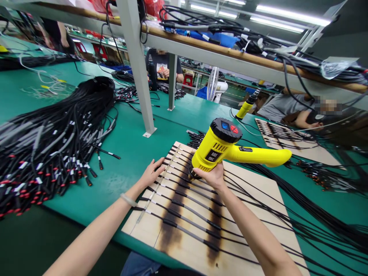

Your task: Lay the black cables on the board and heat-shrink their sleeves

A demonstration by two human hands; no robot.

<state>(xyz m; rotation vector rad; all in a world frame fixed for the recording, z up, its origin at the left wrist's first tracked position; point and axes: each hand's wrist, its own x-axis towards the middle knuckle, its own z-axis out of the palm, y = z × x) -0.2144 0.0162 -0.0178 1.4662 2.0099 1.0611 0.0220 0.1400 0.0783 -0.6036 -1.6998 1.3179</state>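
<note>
My right hand (pixel 213 177) is wrapped round the lower barrel of a yellow heat gun (pixel 214 147), whose nozzle points down at the wooden board (pixel 258 184). The gun's handle sticks out to the right, and a small screen with red buttons shows on its top. Under it, black cables with grey sleeve sections (pixel 186 232) lie side by side across the board, over two dark scorched bands. My left hand (pixel 152 172) rests at the board's left edge by the cable ends, fingers stretched out and apart. A thin clear strip (pixel 155 191) crosses the cables near that edge.
A large bundle of black cables (pixel 94 96) with red-tipped ends covers the left of the green table (pixel 120 142). A metal post (pixel 138 69) carries a cable-laden shelf (pixel 253 53) overhead. Another heat gun (pixel 247 105) stands behind. Co-workers sit across the table.
</note>
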